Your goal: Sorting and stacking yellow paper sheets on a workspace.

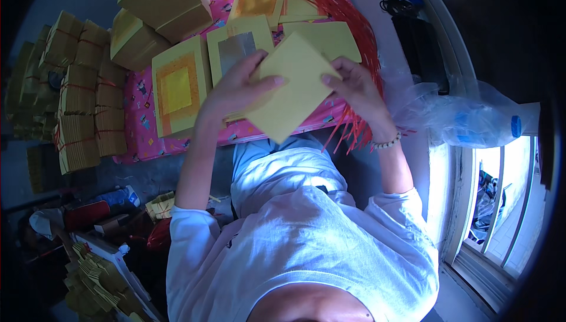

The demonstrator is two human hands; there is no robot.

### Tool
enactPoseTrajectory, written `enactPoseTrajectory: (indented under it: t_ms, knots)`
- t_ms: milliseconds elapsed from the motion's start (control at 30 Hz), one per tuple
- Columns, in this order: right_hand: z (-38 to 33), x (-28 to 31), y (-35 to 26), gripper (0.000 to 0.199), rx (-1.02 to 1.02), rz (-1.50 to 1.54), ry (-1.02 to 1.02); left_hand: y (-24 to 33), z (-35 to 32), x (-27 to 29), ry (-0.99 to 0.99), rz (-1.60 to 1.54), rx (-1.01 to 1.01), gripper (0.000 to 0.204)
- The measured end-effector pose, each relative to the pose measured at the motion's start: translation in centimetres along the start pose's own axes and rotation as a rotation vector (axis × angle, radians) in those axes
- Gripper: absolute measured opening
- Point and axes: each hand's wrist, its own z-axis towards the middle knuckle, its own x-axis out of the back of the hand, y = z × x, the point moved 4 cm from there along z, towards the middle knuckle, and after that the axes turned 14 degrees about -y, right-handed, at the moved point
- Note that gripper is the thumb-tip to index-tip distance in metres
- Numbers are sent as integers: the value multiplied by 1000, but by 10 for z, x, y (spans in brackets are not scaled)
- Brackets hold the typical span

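Pinching opposite sides of a yellow paper (295, 95), the left hand (240, 83) and the right hand (356, 89) hold it corner-down at the upper centre of the frame, each thumb on its upper face, fingers partly curled.

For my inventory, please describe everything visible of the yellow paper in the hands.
The yellow paper looks plain, matt and roughly square; sheet count is unclear. It is held cornerwise, partly over the pink cloth, one corner toward the person. The left hand holds its left side, the right hand its right.
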Motion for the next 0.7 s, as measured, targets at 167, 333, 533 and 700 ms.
enactPoseTrajectory:
  t_ms: [167, 333, 533, 700]
  knots:
    - [7, 46, -16, 20, 96, 62, 298, 14, 31, 32, 138, -159, -43, 58]
    - [16, 76, -1, 22, 56, 57, 421, -9, 87, 33, 220, -430, -72, 62]
    - [15, 90, 27, 25, -117, -185, 488, -35, 115, 28, 256, -243, -30, 53]
    - [10, 96, 48, 26, -138, -117, 469, -58, 125, 21, 222, -57, -20, 53]
